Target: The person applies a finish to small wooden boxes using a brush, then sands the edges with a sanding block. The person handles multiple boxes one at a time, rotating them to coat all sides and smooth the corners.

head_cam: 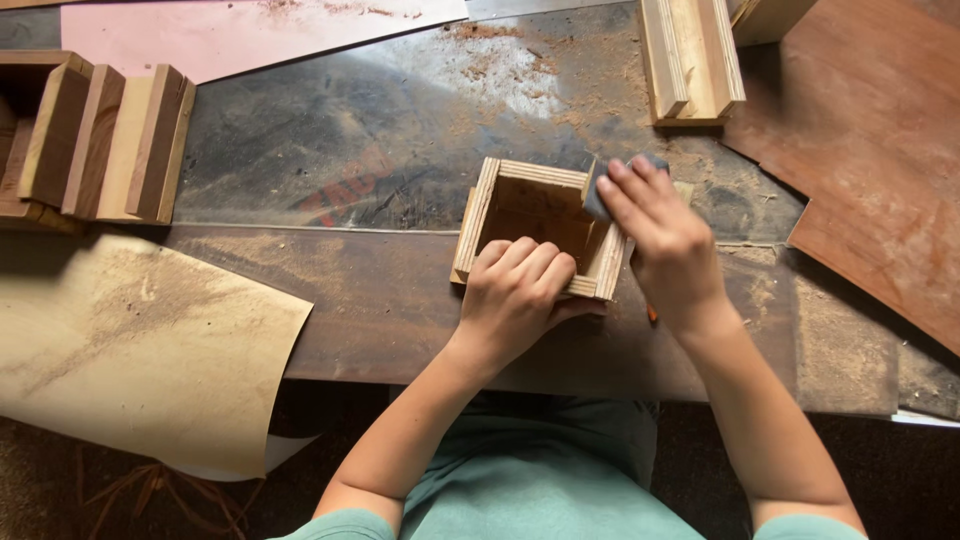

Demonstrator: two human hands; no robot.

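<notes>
Worktop (380, 300) dark, dusted with sawdust. Reddish plywood sheet (880, 150) lay at right edge; tan paper sheet (130, 350) hung off near-left edge. Row of wooden frames (90, 140) stood far left; another plywood frame (692, 60) at top. Open plywood box (530, 205) sat mid-worktop. Left hand (515, 295) closed over box's near wall, gripping it. Right hand (665, 240) pinched grey sanding pad (598, 195) against box's right wall.

Under the left hand's fingers (525, 262), a bare plywood box (500, 190), matt with layered edges. Beneath the right hand's fingertips (628, 180), a grey rough sanding pad (594, 200). The worktop (400, 130) beyond is dull, scuffed, dusted with sawdust.
</notes>
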